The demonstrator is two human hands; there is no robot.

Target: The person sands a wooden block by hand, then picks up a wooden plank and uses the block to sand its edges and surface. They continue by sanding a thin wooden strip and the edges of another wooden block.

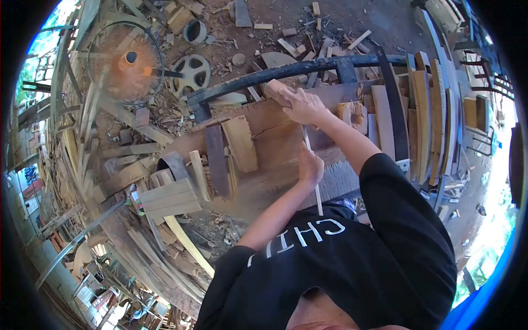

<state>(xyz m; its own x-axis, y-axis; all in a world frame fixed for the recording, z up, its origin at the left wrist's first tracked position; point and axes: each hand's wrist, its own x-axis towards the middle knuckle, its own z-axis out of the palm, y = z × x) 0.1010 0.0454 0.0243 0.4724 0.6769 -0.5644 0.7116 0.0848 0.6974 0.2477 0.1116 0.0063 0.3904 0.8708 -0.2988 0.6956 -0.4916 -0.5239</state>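
Observation:
My right hand (304, 104) is closed around a small wooden block (279, 92) over the far part of the wooden work surface (269, 146). Nearer my body, my left hand (312, 165) is closed on a thin wooden strip (318, 198). The strip runs from my shirt front up between the hands, with its far end close to my right wrist. Just right of my right hand lies a wooden piece with a hollow (353, 115). The fingertips of my left hand are partly hidden.
A caged fan (126, 63) stands at the upper left beside a spoked wheel (191, 77). A dark curved beam (286, 70) borders the far edge. Upright boards (423, 121) line the right side, and flat boards (170, 199) lie at the left.

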